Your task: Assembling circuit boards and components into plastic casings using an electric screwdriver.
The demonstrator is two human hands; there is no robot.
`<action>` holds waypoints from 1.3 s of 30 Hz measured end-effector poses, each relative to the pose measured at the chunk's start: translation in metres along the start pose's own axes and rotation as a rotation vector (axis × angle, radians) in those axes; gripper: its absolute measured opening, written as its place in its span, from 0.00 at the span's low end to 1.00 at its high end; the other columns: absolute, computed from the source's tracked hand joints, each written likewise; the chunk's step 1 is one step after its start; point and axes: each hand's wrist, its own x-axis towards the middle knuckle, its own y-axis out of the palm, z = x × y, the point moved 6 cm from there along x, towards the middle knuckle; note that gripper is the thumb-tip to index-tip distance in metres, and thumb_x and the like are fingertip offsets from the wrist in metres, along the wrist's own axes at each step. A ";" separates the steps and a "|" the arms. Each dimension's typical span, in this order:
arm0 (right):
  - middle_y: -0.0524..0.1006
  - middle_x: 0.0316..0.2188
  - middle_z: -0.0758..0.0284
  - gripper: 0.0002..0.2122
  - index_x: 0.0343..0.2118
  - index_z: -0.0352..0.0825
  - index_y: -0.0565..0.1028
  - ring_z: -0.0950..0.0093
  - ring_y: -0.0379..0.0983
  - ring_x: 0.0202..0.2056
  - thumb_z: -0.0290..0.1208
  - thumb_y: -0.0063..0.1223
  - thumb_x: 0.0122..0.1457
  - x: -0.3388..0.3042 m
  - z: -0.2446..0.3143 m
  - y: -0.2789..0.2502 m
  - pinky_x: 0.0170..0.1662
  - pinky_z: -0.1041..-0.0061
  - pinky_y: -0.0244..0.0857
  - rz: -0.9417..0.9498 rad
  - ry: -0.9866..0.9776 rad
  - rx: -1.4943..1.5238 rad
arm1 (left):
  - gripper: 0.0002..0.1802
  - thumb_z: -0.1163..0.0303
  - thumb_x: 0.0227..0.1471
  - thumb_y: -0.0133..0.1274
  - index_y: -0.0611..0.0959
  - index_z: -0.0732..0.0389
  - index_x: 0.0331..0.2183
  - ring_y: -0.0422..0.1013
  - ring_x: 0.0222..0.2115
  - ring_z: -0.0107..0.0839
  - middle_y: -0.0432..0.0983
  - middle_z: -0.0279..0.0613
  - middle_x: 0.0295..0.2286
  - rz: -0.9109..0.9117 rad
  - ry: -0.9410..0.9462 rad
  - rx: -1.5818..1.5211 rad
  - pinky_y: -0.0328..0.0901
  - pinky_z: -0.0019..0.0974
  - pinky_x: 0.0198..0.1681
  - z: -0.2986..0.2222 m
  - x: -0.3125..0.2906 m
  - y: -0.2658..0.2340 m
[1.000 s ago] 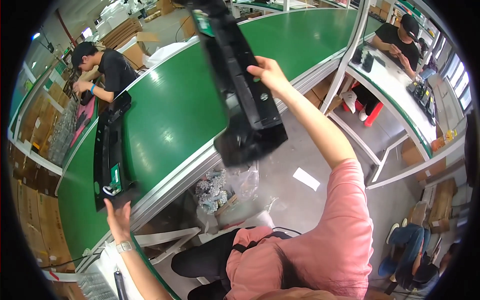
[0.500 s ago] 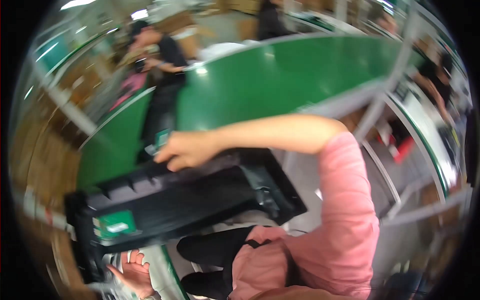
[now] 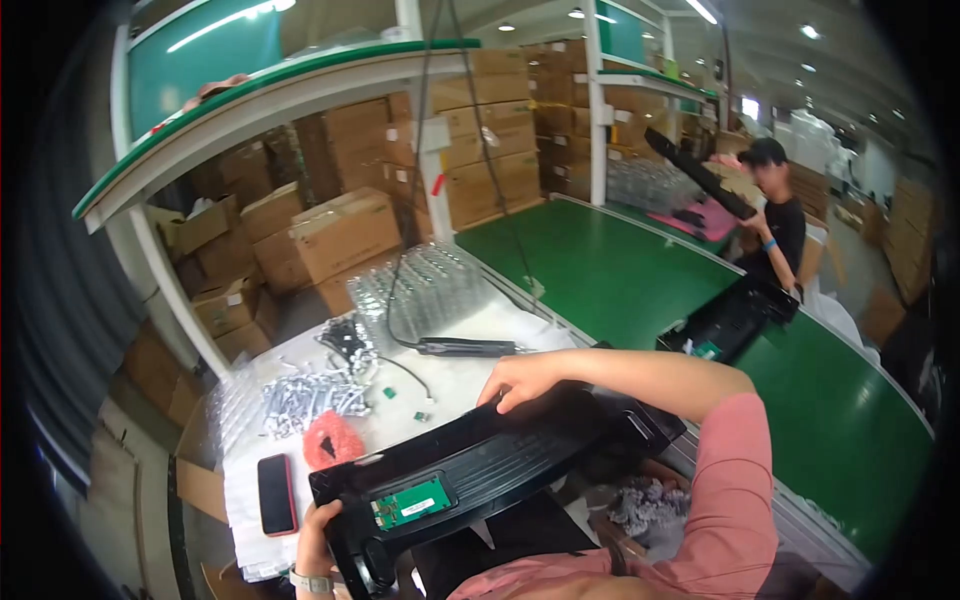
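A long black plastic housing [image 3: 530, 445] is held tilted in front of me, over the near edge of the white-covered table. Near its left end a green circuit board [image 3: 412, 503] lies inside it. My left hand [image 3: 316, 538] is closed round the housing's left end, its fingers partly hidden. My right hand [image 3: 522, 380] grips the far long edge, with the thumb on the inner side. Just beyond that hand lies a dark, stick-shaped corded tool [image 3: 466, 347].
On the table are a phone [image 3: 277, 494], red foam [image 3: 332, 440], small metal parts [image 3: 310, 395], tiny green boards [image 3: 421, 416] and clear plastic trays [image 3: 425, 285]. Another housing [image 3: 735, 322] lies on the green conveyor [image 3: 590, 265]. A co-worker [image 3: 775, 215] holds a long black part. Cables hang ahead.
My view has swung left, from the conveyor to the white table. The housing has come over the table's edge. My left hand, open below it before, now grips its left end; my right keeps hold.
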 end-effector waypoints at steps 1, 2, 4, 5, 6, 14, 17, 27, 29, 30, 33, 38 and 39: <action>0.79 0.40 0.59 0.19 0.48 0.30 0.73 0.70 0.75 0.40 0.24 0.54 0.52 0.012 -0.014 0.003 0.45 0.72 0.67 0.017 -0.049 0.031 | 0.16 0.69 0.48 0.51 0.77 0.63 0.40 0.73 0.32 0.31 0.76 0.38 0.32 -0.019 0.019 -0.011 0.68 0.31 0.37 0.002 -0.003 -0.003; 0.79 0.40 0.59 0.19 0.48 0.30 0.73 0.70 0.75 0.40 0.24 0.54 0.52 0.022 -0.021 0.004 0.45 0.72 0.68 0.034 -0.095 0.061 | 0.15 0.70 0.47 0.51 0.76 0.63 0.40 0.72 0.31 0.30 0.76 0.38 0.31 -0.087 0.027 -0.010 0.68 0.31 0.36 0.007 -0.001 -0.010; 0.79 0.40 0.59 0.19 0.48 0.31 0.73 0.70 0.75 0.40 0.24 0.54 0.51 0.036 -0.037 0.001 0.45 0.72 0.68 0.053 -0.108 0.054 | 0.15 0.72 0.46 0.49 0.76 0.63 0.39 0.72 0.29 0.30 0.75 0.39 0.30 -0.217 0.036 -0.010 0.68 0.30 0.33 0.016 0.006 -0.022; 0.79 0.40 0.59 0.19 0.48 0.31 0.73 0.69 0.76 0.40 0.24 0.54 0.51 0.040 -0.042 -0.001 0.45 0.72 0.67 0.055 -0.105 0.064 | 0.15 0.72 0.46 0.49 0.76 0.63 0.39 0.72 0.29 0.30 0.75 0.39 0.30 -0.226 0.051 -0.018 0.68 0.30 0.33 0.015 0.008 -0.021; 0.79 0.41 0.59 0.18 0.48 0.32 0.74 0.69 0.76 0.40 0.25 0.54 0.51 0.044 -0.046 -0.002 0.45 0.72 0.67 0.055 -0.101 0.074 | 0.15 0.73 0.45 0.49 0.76 0.63 0.38 0.71 0.29 0.30 0.75 0.39 0.30 -0.229 0.085 0.019 0.67 0.30 0.33 0.012 0.011 -0.019; 0.80 0.31 0.63 0.15 0.40 0.37 0.79 0.66 0.77 0.33 0.37 0.59 0.49 0.037 -0.008 -0.045 0.36 0.70 0.69 -0.276 0.003 -0.531 | 0.18 0.79 0.36 0.49 0.73 0.65 0.36 0.69 0.30 0.30 0.72 0.39 0.28 -0.316 0.406 0.233 0.65 0.29 0.33 0.003 0.045 -0.021; 0.79 0.26 0.64 0.15 0.37 0.38 0.79 0.67 0.77 0.28 0.40 0.60 0.49 0.023 0.060 -0.123 0.32 0.71 0.70 -0.651 -0.130 -0.556 | 0.21 0.81 0.31 0.50 0.72 0.65 0.35 0.68 0.31 0.29 0.71 0.38 0.29 -0.377 0.538 0.424 0.65 0.29 0.33 -0.003 0.056 -0.030; 0.77 0.34 0.56 0.11 0.38 0.33 0.74 0.60 0.75 0.34 0.19 0.44 0.53 0.026 0.250 -0.430 0.40 0.67 0.69 -1.844 -0.486 -1.208 | 0.30 0.85 0.18 0.52 0.71 0.62 0.35 0.69 0.33 0.33 0.71 0.41 0.32 -0.381 0.499 0.241 0.66 0.33 0.33 -0.008 0.078 -0.027; 0.75 0.39 0.54 0.15 0.41 0.34 0.75 0.57 0.73 0.40 0.21 0.48 0.48 0.033 0.227 -0.496 0.47 0.65 0.67 -1.942 -0.138 -1.052 | 0.31 0.85 0.18 0.53 0.71 0.61 0.35 0.69 0.34 0.33 0.71 0.41 0.32 -0.364 0.414 0.225 0.66 0.34 0.35 -0.005 0.087 -0.029; 0.75 0.40 0.54 0.14 0.39 0.34 0.77 0.57 0.73 0.41 0.24 0.50 0.48 0.035 0.211 -0.529 0.47 0.64 0.67 -1.841 0.054 -1.025 | 0.31 0.85 0.18 0.54 0.72 0.61 0.35 0.70 0.34 0.34 0.71 0.41 0.33 -0.327 0.333 0.208 0.66 0.35 0.37 -0.002 0.091 -0.029; 0.76 0.40 0.53 0.12 0.36 0.35 0.79 0.57 0.74 0.42 0.29 0.53 0.47 0.057 0.177 -0.589 0.48 0.64 0.68 -1.613 0.337 -0.911 | 0.29 0.84 0.22 0.56 0.71 0.61 0.36 0.70 0.34 0.33 0.71 0.41 0.33 -0.402 0.373 0.415 0.66 0.35 0.38 0.000 0.095 -0.037; 0.77 0.39 0.52 0.13 0.35 0.34 0.80 0.61 0.75 0.41 0.35 0.58 0.47 0.071 0.137 -0.600 0.46 0.68 0.67 -1.334 0.559 -0.769 | 0.26 0.79 0.31 0.58 0.71 0.61 0.38 0.70 0.34 0.33 0.71 0.41 0.32 -0.383 0.440 0.559 0.65 0.36 0.37 -0.021 0.083 -0.028; 0.77 0.41 0.52 0.15 0.35 0.33 0.80 0.64 0.76 0.40 0.37 0.60 0.47 0.067 0.138 -0.600 0.46 0.69 0.68 -1.311 0.580 -0.780 | 0.26 0.79 0.31 0.58 0.71 0.61 0.38 0.70 0.34 0.33 0.71 0.41 0.32 -0.361 0.420 0.559 0.65 0.36 0.37 -0.027 0.076 -0.023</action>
